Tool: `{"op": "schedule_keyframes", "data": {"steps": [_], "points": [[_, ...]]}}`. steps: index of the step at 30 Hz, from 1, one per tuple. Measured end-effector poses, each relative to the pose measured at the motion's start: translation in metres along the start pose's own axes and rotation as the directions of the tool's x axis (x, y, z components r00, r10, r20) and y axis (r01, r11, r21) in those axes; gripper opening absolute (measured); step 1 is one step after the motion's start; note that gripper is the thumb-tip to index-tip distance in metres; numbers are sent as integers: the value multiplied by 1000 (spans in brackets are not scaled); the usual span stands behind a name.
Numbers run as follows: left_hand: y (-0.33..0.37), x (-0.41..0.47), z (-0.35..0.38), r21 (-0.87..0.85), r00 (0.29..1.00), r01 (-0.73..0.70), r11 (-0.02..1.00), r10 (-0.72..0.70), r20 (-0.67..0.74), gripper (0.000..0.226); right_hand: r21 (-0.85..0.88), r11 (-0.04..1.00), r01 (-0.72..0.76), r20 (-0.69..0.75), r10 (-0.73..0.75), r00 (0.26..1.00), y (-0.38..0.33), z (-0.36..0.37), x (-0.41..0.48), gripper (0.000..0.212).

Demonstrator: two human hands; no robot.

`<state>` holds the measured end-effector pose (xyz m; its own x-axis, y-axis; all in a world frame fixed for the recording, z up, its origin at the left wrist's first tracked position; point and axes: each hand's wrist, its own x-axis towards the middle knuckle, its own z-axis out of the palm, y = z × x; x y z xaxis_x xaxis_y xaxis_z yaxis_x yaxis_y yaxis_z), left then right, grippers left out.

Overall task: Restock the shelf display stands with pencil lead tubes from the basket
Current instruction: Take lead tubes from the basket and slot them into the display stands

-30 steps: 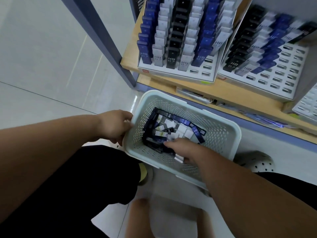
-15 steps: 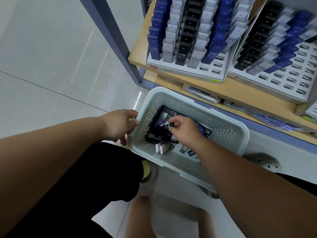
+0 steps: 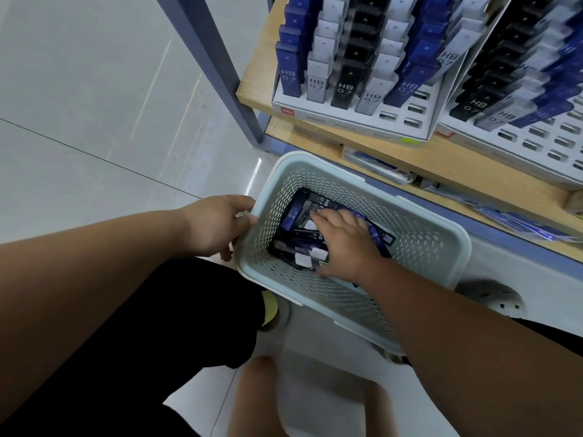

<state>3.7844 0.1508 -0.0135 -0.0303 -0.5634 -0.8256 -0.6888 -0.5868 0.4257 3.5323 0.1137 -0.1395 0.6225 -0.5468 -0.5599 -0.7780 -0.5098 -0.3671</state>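
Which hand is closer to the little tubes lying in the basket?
The right. The right hand lies on the tubes inside the basket; the left hand is outside, gripping the rim at the basket's left end, apart from them.

"HB 0.7" on display tubes, basket tubes.

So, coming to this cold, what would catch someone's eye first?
Most likely the pale perforated basket low in the middle, with the right hand resting palm down on its pile of blue, black and white pencil lead tubes while the left hand grips its left rim. Next, the two display stands on the wooden shelf at upper right, the right-hand stand showing many empty slots along its front.
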Motion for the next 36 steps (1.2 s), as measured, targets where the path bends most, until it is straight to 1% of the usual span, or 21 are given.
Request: {"op": "schedule_keyframes", "data": {"steps": [3, 6, 12, 16, 20, 25, 28, 33, 36], "points": [[0, 3, 0, 22, 1000, 2, 1000, -2, -3, 26, -79, 996, 49, -51, -53, 997, -5, 4, 7, 119], [0, 4, 0, 20, 1000, 0, 1000, 0, 6, 26, -106, 993, 56, -39, -60, 997, -13, 6, 15, 112], [-7, 9, 0, 43, 1000, -10, 999, 9, 10, 24, -25, 1000, -3, 65, 5, 998, -16, 1, 25, 98], [-11, 12, 0, 16, 999, -39, 999, 38, 32, 23, 12, 999, -35, 115, 33, 993, -13, 1, 22, 91], [-9, 10, 0, 55, 998, -45, 997, 43, 34, 25, 47, 996, -75, 108, 69, 992, -16, 4, 18, 84], [1, 3, 0, 104, 999, -43, 994, 42, 7, 25, 57, 991, -120, 87, 115, 990, -26, 12, 11, 65], [7, 0, -1, 97, 999, -35, 995, 35, 4, 27, 85, 988, -127, 105, 118, 987, -25, 11, 9, 62], [10, -3, 1, 124, 999, -26, 992, 29, -23, 27, 81, 989, -124, 145, 111, 983, -20, 5, 8, 60], [10, -3, 1, 107, 999, -26, 994, 28, -23, 28, 62, 990, -126, 141, 117, 983, -21, 4, 8, 50]]}}
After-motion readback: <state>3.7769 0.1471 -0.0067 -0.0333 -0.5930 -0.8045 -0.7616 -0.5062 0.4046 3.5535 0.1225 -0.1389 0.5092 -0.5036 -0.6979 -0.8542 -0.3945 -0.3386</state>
